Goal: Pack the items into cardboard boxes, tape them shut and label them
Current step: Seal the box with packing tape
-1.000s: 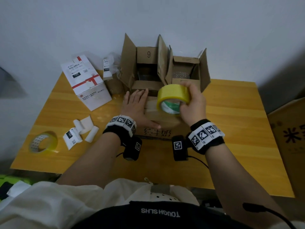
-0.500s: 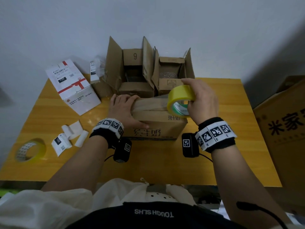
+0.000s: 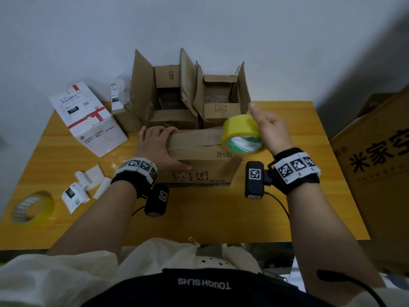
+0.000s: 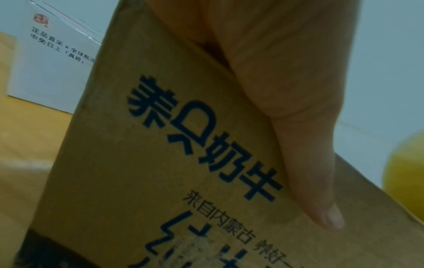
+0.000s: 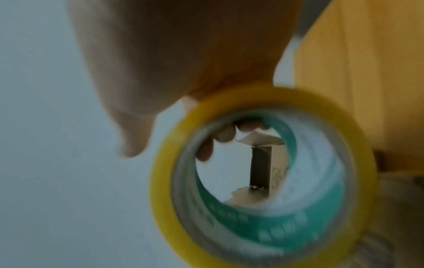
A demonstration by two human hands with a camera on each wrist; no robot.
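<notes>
A closed brown cardboard box (image 3: pixel 199 167) with dark printed characters lies at the table's middle. My left hand (image 3: pixel 153 146) presses flat on its left end, and in the left wrist view the thumb (image 4: pixel 309 145) lies straight along the printed side of the box (image 4: pixel 160 163). My right hand (image 3: pixel 269 129) grips a yellow tape roll (image 3: pixel 241 134) over the box's right end. Its fingertips (image 5: pixel 224 136) hook inside the tape roll (image 5: pixel 263 235) core, with the thumb raised outside. A strip of tape (image 3: pixel 194 138) runs along the box top from my left hand to the roll.
Two open cardboard boxes (image 3: pixel 168 96) (image 3: pixel 221 103) stand right behind, against the wall. At the left are a white box with a red ribbon print (image 3: pixel 88 120), small label rolls (image 3: pixel 88 182) and a second tape roll (image 3: pixel 33 207). A large carton (image 3: pixel 376 165) stands beyond the table's (image 3: pixel 199 218) right edge.
My right hand has drawn the tape roll rightward along the box top, from near the middle to its right end, and the strip now spans the top. My left hand has stayed pressing the left end.
</notes>
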